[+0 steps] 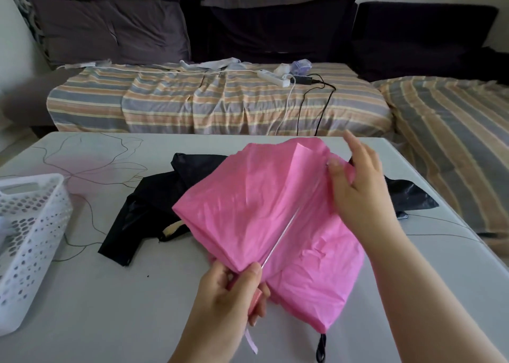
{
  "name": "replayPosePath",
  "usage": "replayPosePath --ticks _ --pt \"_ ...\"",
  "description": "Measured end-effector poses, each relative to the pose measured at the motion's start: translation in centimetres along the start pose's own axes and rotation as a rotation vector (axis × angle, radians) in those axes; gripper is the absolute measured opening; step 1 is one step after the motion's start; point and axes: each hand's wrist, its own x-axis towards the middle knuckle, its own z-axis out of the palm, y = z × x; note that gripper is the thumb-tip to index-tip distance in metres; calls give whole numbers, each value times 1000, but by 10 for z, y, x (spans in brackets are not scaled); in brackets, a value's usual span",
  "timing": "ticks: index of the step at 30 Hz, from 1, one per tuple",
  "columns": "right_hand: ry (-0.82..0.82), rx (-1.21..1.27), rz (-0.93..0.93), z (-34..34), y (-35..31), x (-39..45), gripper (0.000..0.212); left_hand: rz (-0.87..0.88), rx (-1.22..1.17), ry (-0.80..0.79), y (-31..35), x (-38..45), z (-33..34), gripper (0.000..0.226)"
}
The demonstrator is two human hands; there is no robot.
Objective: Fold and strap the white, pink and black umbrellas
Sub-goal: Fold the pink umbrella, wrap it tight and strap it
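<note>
Right now, head view, landmark is the crumpled pink fabric umbrella point(264, 211), lifted just above the pale grey table with a faint flower line print point(110, 294). Left hand point(234, 291) curls round its handle end at the near tip, likely anchoring it so the canopy can be turned. Right hand point(355, 183) pinches a fold at the far-right edge with thumb and forefinger, other fingers relaxed; probably gathering pleats one at a time before wrapping. A thin pink strap point(251, 342) hangs below the left hand, unfastened, so strapping is still to do.

Behind and under the pink umbrella lies the loose black fabric umbrella point(154, 205), unfolded, flat on the table. White umbrella not visible.

Left of the pink umbrella, a white perforated plastic basket point(30, 236) sits at the table edge. Beyond it, a sofa under a striped orange-grey sheet point(192, 98) with dark cushions, and a white power strip point(272, 77) with cables.
</note>
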Motion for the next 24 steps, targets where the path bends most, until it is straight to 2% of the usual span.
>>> replayPosePath --ticks 3,6,13,16,18,20,22,24 --pt "17 -34 77 -7 7 4 31 7 -11 0 3 3 -1 15" --pt "17 91 187 -12 14 6 19 0 -50 -12 5 2 1 16" --pt "167 264 182 -19 16 7 18 -49 -136 23 8 1 -2 21" --pt "219 467 258 -15 14 6 12 -51 -142 6 9 2 -3 26" --pt "218 474 304 -11 15 6 7 -69 -172 7 6 2 -1 25" --pt "272 279 272 -11 11 3 15 -79 -193 21 2 2 0 16" --pt "345 145 156 -12 -6 -9 13 -71 -186 31 2 3 -1 11" --pt "222 96 -33 -3 -31 -28 11 -37 -164 41 1 7 -1 11"
